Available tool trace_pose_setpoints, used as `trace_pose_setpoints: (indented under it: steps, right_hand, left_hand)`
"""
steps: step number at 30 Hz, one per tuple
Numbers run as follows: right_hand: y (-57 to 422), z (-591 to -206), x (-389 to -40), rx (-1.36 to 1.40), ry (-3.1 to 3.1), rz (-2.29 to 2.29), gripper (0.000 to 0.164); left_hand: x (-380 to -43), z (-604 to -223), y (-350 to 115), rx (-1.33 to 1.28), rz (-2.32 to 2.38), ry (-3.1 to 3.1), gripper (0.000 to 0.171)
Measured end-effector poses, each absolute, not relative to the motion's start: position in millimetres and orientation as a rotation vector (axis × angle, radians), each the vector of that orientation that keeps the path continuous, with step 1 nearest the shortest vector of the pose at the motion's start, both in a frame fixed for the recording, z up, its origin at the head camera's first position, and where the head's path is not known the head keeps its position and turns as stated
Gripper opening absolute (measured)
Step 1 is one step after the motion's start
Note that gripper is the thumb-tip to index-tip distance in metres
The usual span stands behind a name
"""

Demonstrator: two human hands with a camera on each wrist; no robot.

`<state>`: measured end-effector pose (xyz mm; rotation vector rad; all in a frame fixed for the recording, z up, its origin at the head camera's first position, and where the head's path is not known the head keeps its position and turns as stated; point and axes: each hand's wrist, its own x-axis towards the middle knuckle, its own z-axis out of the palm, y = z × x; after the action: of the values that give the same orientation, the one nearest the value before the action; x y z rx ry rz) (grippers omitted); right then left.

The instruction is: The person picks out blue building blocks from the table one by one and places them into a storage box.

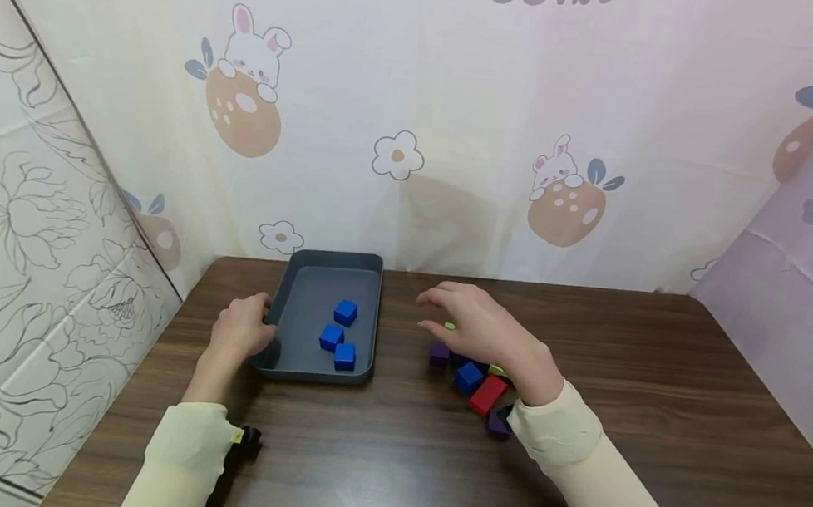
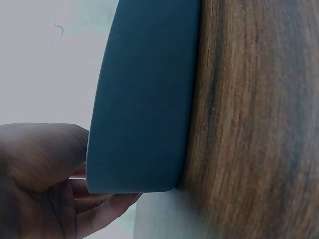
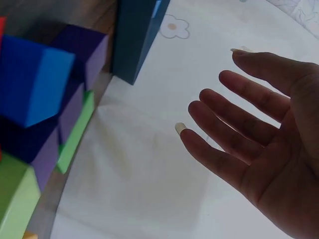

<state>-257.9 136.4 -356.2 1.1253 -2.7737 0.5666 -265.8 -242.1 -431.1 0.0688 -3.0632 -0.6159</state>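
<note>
A grey rectangular tray (image 1: 312, 285) lies at the left of the table, with 3 blue cubes (image 1: 345, 312) inside. My left hand (image 1: 241, 328) grips the tray's left rim; its thumb and fingers show around the tray wall (image 2: 142, 99) in the left wrist view. Above a cluster of coloured blocks my right hand (image 1: 477, 324) hovers, fingers spread and holding nothing. Under it lie a blue cube (image 1: 469, 378), a red block (image 1: 488, 394) and purple blocks (image 1: 499, 424). Light green blocks (image 3: 17, 199) show in the right wrist view, and the hand partly hides the cluster from above.
The brown wooden table (image 1: 382, 468) meets a patterned curtain (image 1: 466, 126) at its back edge. Another patterned sheet (image 1: 31, 244) hangs along the left side. Bare table lies between the tray and the blocks.
</note>
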Motion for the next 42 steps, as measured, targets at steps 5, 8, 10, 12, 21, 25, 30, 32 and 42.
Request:
trace_pose_setpoints:
  steps: [5,8,10,12,21,25,30,32,42]
  right_hand:
    - [147.7,-362.0,-252.1,1.118,-2.814,0.553,0.033]
    - [153.0,-364.9,-248.8,1.118,-2.831,0.554,0.034]
    - [155.4,-366.3,-246.7,1.118,-2.838,0.545,0.034]
    - [157.7,-368.0,-244.4,1.121,-2.846,0.537,0.034]
    - [170.3,-385.5,-237.9,1.196,-2.866,0.508,0.037]
    - [173.7,-392.0,-235.5,1.233,-2.875,0.487,0.036]
    - [175.8,-397.1,-234.4,1.266,-2.863,0.436,0.035]
    - [176.1,-398.3,-234.6,1.271,-2.857,0.416,0.035]
    - [174.6,-398.6,-231.3,1.274,-2.865,0.388,0.031]
  left_hand:
    - [-266.0,-431.0,-242.2,0.068,-0.614,-3.058,0.045]
    - [-265.9,-430.7,-242.1,0.066,-0.614,-3.059,0.045]
    - [-266.0,-430.5,-242.3,0.064,-0.611,-3.06,0.045]
    - [-266.1,-430.4,-242.3,0.066,-0.613,-3.062,0.046]
    - [-266.0,-431.3,-242.5,0.069,-0.616,-3.064,0.046]
    - [-266.2,-432.0,-242.8,0.072,-0.614,-3.064,0.046]
    - [-266.3,-432.6,-243.0,0.075,-0.619,-3.072,0.047]
    - [-266.3,-432.5,-243.0,0.079,-0.623,-3.074,0.047]
    - [-265.9,-430.8,-242.1,0.09,-0.634,-3.069,0.046]
